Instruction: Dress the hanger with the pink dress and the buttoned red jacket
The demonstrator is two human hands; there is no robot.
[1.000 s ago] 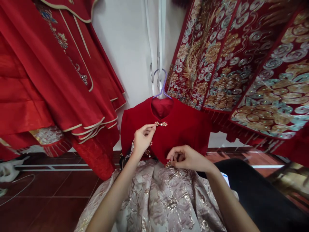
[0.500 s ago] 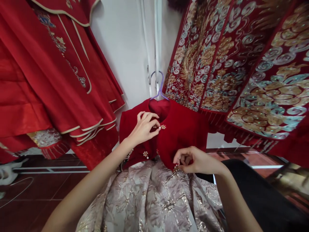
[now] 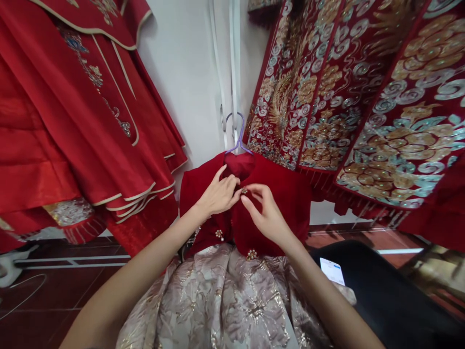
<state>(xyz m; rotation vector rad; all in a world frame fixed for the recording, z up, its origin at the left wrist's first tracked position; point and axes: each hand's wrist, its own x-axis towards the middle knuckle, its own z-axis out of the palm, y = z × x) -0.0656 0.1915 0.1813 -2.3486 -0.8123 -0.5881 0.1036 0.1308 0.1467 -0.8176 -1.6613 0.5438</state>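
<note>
A small red velvet jacket (image 3: 290,194) hangs on a purple hanger (image 3: 238,138) against the white wall, over a pale brocade skirt (image 3: 225,300). My left hand (image 3: 218,194) and my right hand (image 3: 267,213) meet at the pearl clasp (image 3: 244,190) just below the jacket's neckline. Both hands pinch the clasp, one from each side, with fingers curled. Two more pearl clasps (image 3: 219,234) sit lower on the jacket front, the lowest (image 3: 251,254) at the hem, untouched.
Red garments with cream piping (image 3: 83,121) hang at the left. Heavily embroidered red and gold panels (image 3: 363,97) hang at the right, close above the jacket. A black surface with a white label (image 3: 332,270) lies at the lower right. The floor is dark red tile (image 3: 54,295).
My right hand has left the lowest clasp at the hem and risen to the top clasp. My left hand stays at the top clasp, now pinching it.
</note>
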